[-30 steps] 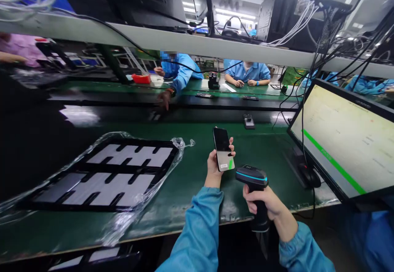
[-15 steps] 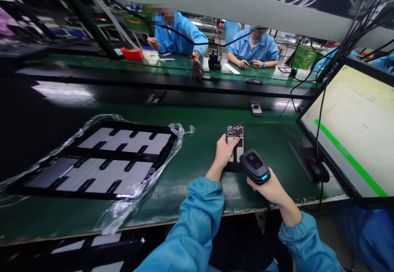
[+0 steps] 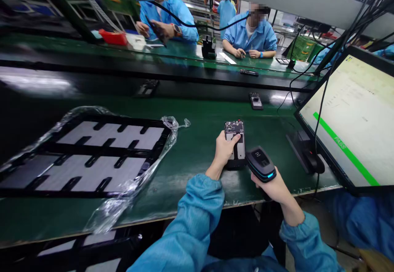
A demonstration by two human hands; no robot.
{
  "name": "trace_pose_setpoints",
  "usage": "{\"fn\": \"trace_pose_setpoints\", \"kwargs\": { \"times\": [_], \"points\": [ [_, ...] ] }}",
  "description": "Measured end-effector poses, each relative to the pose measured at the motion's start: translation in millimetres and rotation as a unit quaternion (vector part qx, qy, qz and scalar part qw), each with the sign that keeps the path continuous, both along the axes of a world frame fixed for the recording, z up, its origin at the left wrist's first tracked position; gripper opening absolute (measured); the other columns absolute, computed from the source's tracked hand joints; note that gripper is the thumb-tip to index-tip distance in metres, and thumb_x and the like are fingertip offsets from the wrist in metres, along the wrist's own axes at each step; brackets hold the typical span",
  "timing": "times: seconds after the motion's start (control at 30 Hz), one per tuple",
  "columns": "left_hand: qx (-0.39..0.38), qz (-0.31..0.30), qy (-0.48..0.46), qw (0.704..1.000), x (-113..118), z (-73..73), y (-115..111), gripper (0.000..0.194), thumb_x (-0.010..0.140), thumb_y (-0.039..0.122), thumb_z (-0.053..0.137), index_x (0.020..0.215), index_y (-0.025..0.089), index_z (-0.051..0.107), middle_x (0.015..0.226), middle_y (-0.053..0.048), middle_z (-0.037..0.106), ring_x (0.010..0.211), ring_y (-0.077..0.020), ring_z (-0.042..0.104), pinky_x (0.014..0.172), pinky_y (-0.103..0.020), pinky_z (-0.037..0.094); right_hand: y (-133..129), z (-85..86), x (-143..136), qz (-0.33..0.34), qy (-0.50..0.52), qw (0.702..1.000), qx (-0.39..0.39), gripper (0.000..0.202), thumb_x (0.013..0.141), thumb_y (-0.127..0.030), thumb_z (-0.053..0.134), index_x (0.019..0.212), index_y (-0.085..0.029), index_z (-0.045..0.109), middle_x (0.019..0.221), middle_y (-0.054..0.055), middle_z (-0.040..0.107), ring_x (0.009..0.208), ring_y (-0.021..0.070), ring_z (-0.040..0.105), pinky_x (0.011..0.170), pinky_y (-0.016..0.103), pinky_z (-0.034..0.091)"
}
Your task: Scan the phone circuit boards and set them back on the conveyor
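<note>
My left hand (image 3: 224, 149) grips an opened phone (image 3: 235, 126) by its left edge, thumb across its face. The phone shows a bare circuit board at its top and lies at the green bench top. My right hand (image 3: 273, 186) is wrapped round the handle of a black barcode scanner (image 3: 260, 161) with a blue light strip. The scanner's head is right beside the phone's lower right side. Most of its handle is hidden by the hand and the scanner body.
A black tray (image 3: 101, 153) with grey plates and loose plastic film (image 3: 113, 210) lies left. A monitor (image 3: 347, 116) reading PASS and a mouse (image 3: 315, 162) stand right. Another phone (image 3: 255, 101) lies further back. Two co-workers in blue sit across the bench.
My view has shifted slightly; the scanner has moved a little right, away from the phone. The co-worker at the back left has lifted a dark device off the line.
</note>
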State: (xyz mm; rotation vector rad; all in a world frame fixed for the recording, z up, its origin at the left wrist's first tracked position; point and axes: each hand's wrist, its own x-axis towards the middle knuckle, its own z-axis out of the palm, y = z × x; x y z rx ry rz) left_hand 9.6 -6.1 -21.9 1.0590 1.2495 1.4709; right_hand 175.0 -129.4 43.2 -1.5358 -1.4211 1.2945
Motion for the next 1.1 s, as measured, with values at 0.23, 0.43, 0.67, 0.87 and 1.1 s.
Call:
{"fn": "trace_pose_setpoints", "kwargs": {
  "times": [0.23, 0.43, 0.67, 0.87, 1.1],
  "points": [
    [-0.024, -0.02, -0.018, 0.999, 3, 2.2, -6, 0.05, 0.078, 0.063, 0.064, 0.069, 0.014, 0.063, 0.059, 0.001, 0.058, 0.054, -0.01, 0.048, 0.051, -0.02, 0.035, -8, 3.6, -5, -0.004, -0.017, 0.999, 0.027, 0.018, 0.07, -0.029, 0.072, 0.078, -0.016, 0.061, 0.062, 0.0, 0.061, 0.055, 0.0156, 0.054, 0.057, 0.029, 0.047],
    [-0.061, -0.021, -0.075, 0.995, 9, -5.2, -5, 0.06, 0.076, 0.072, 0.059, 0.06, 0.014, 0.057, 0.054, 0.001, 0.052, 0.051, -0.009, 0.043, 0.047, -0.021, 0.028, -13, 12.2, -14, 0.044, -0.08, 0.992, 0.082, 0.011, 0.07, -0.017, 0.065, 0.072, -0.017, 0.054, 0.067, -0.003, 0.056, 0.062, 0.0124, 0.046, 0.058, 0.024, 0.04],
    [-0.045, -0.02, -0.07, 0.996, 9, 3.5, -10, 0.056, 0.082, 0.067, 0.055, 0.068, 0.014, 0.06, 0.059, 0.001, 0.053, 0.054, -0.009, 0.044, 0.05, -0.02, 0.032, -5, 11.4, -27, 0.02, -0.113, 0.99, 0.082, 0.013, 0.069, -0.017, 0.064, 0.069, -0.017, 0.051, 0.061, -0.004, 0.052, 0.059, 0.0118, 0.041, 0.054, 0.023, 0.036],
    [-0.014, -0.008, -0.054, 0.998, 7, 9.8, -13, 0.049, 0.085, 0.062, 0.056, 0.07, 0.016, 0.057, 0.063, 0.002, 0.053, 0.059, -0.01, 0.045, 0.053, -0.02, 0.035, 2, 7.9, -32, 0.017, -0.117, 0.989, 0.088, 0.008, 0.07, -0.017, 0.064, 0.073, -0.016, 0.056, 0.065, -0.002, 0.057, 0.061, 0.013, 0.046, 0.056, 0.024, 0.039],
    [0.019, -0.015, -0.042, 0.999, 2, 9.2, -15, 0.043, 0.094, 0.055, 0.043, 0.076, 0.018, 0.054, 0.073, 0.0, 0.055, 0.067, -0.012, 0.05, 0.062, -0.021, 0.04, -16, 14.7, -26, 0.044, -0.086, 0.99, 0.1, 0.011, 0.068, -0.01, 0.062, 0.073, -0.017, 0.055, 0.068, -0.003, 0.056, 0.062, 0.0119, 0.044, 0.057, 0.023, 0.039]
  ]
}}
